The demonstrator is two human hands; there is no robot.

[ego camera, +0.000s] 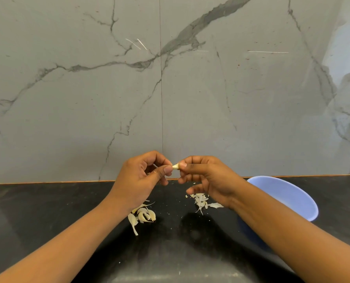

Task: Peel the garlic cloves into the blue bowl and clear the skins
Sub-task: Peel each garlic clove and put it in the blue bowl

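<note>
Left hand (141,176) and right hand (206,180) meet just below the middle of the frame, raised above a black counter (47,211). Between them they pinch a single small garlic clove (176,166). The left thumb and forefinger close on its left end, with the other left fingers curled in behind. The right thumb and forefinger grip its right end, while the lower right fingers hang loosely bent toward the counter. The clove looks pale and smooth where it shows, but most of it is covered by fingertips, so how much skin remains on it cannot be told. Lower on the counter, beneath the left wrist, lies a small heap of cloves (143,216), some with papery tails. A loose scatter of skins (200,200) lies under the right hand, with tiny flecks spread around it. At the right of the frame a blue bowl (288,197) sits on the counter, close to the grey marble wall (88,99). The right forearm crosses in front of the bowl's near side and hides part of the inside.
</note>
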